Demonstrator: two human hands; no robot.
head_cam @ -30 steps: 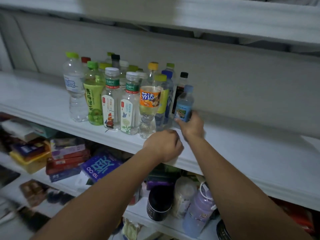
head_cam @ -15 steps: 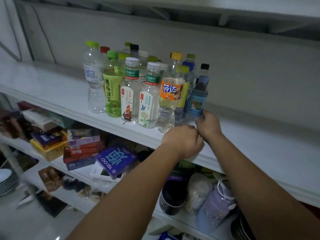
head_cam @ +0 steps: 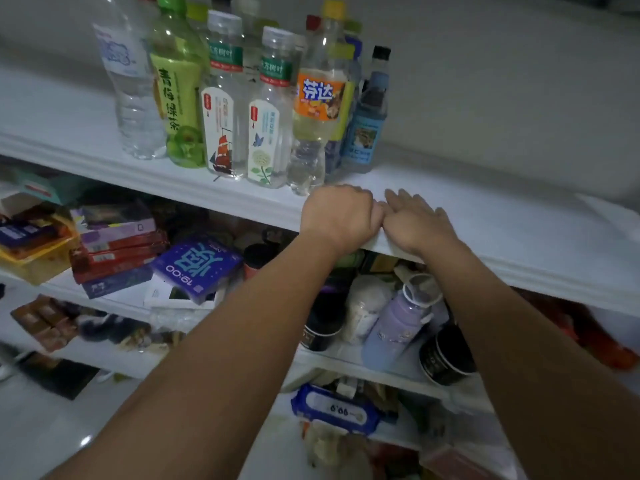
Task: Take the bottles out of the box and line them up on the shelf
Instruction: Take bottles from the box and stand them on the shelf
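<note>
Shelf: the white shelf [head_cam: 502, 237] is a smooth, matt board with a rounded, moulded front lip.
Bottles: the bottles [head_cam: 242, 57] are thin clear plastic cylinders with ribbed waists, glossy printed labels and screw caps. They stand upright in a tight cluster on the shelf's left part, several rows deep.
Front row: from the left stand a water bottle [head_cam: 133, 98], a green tea bottle [head_cam: 180, 98], two white-labelled bottles [head_cam: 223, 109], an orange-labelled bottle [head_cam: 318, 105] and a blue bottle [head_cam: 365, 126] with a black cap. The rows behind are too crowded to count.
Left hand: the left hand [head_cam: 337, 216] is a curled fist resting on the shelf lip just in front of the orange-labelled bottle. Its grip is closed on nothing.
Right hand: the right hand [head_cam: 415, 220] lies with its fingers nearly straight and flat on the shelf, beside the left hand and seemingly touching it. Its grip is open and empty.
Change: half a second ago the right hand's fingers were at the foot of the blue bottle. Now they have drawn back to the front edge, and the bottle stands free.
Lower shelves: these hold flat cardboard boxes, among them a purple box [head_cam: 197, 268], and also a lavender flask [head_cam: 394, 323] and a dark round tub [head_cam: 446, 355].
</note>
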